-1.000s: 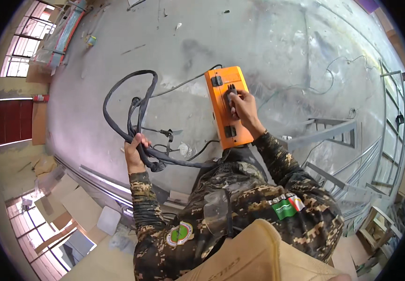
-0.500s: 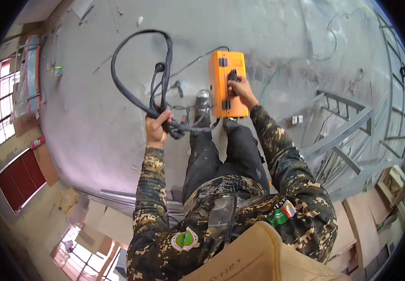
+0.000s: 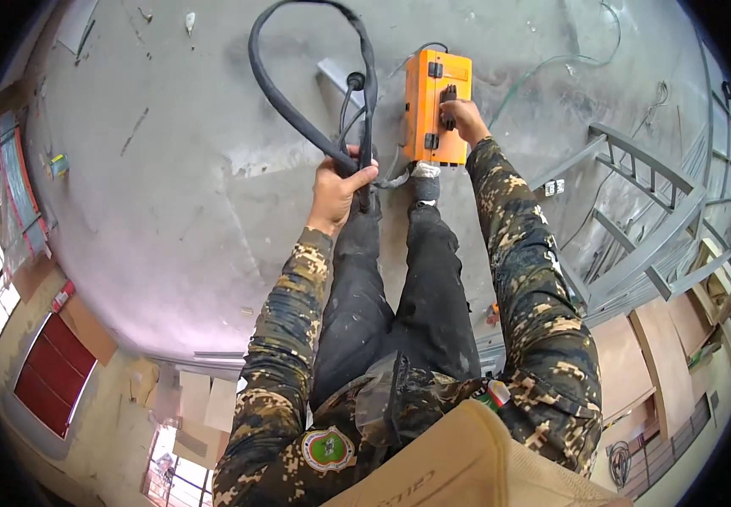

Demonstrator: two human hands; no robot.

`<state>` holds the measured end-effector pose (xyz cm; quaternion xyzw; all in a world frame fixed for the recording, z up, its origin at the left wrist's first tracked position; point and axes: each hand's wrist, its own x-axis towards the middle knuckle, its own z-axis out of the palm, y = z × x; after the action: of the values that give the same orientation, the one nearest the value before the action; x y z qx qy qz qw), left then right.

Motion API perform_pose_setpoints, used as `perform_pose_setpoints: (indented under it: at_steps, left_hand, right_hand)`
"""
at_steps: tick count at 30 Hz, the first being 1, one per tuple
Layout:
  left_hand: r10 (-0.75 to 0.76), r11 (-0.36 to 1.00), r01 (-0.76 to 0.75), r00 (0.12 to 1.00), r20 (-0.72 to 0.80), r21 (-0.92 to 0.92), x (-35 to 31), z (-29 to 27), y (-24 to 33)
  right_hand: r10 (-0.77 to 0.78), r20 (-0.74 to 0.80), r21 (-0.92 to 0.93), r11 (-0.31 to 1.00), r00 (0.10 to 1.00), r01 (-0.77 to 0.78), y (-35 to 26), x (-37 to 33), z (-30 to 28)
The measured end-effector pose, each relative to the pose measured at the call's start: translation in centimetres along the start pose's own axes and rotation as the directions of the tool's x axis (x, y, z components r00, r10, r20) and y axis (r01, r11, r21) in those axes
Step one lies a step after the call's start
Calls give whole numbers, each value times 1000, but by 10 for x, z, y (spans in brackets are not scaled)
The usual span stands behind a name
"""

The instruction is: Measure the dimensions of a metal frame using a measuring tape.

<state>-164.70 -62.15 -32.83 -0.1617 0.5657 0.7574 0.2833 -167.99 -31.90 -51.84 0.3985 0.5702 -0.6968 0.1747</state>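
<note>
My right hand is wrapped round the black handle of an orange box-shaped case with black latches, held ahead of my legs. A thick black cable rises in a big loop from my left hand, whose fingers and thumb close on its gathered strands. A round black end piece on a thinner lead hangs inside the loop. Some cable runs from beneath that hand toward the bottom of the case. My left foot is mostly hidden behind the hand and cable.
A grey metal frame like a ladder lies at the right, beside long metal bars. A white socket block and a thin green hose lie on the grey floor. Boards lean at lower right.
My legs have shifted as in a step, and the floor things have moved in the view. The case and the cable loop sit higher and further right in the picture; both hands keep their hold.
</note>
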Motion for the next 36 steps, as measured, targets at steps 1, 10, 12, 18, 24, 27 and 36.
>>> perform_pose_setpoints:
  at_steps: [1,10,12,18,24,27,36]
  left_hand:
    - [-18,1000,18,1000,-6,1,7,-6,-10]
    - [-78,991,99,972,-222,86,88,-21,-60]
    - [-104,992,121,940,-325,32,91,-25,-71]
    - [-114,858,325,876,-469,399,92,-57,-91]
    - [-422,597,511,856,-300,618,89,-83,-107]
    - [-446,649,496,862,-239,577,85,-69,-116]
    - [-516,646,524,836,-188,556,72,-80,-144]
  right_hand:
    - [14,-17,43,999,1000,-13,12,8,2]
    - [72,-132,83,995,989,-62,23,84,6]
    - [86,-136,128,989,987,-69,34,84,13]
    - [61,-237,195,981,970,-14,34,111,11]
    - [14,-326,131,991,945,30,38,137,12]
    - [-21,-423,108,991,906,73,45,143,16]
    - [10,-443,320,936,897,148,54,148,46]
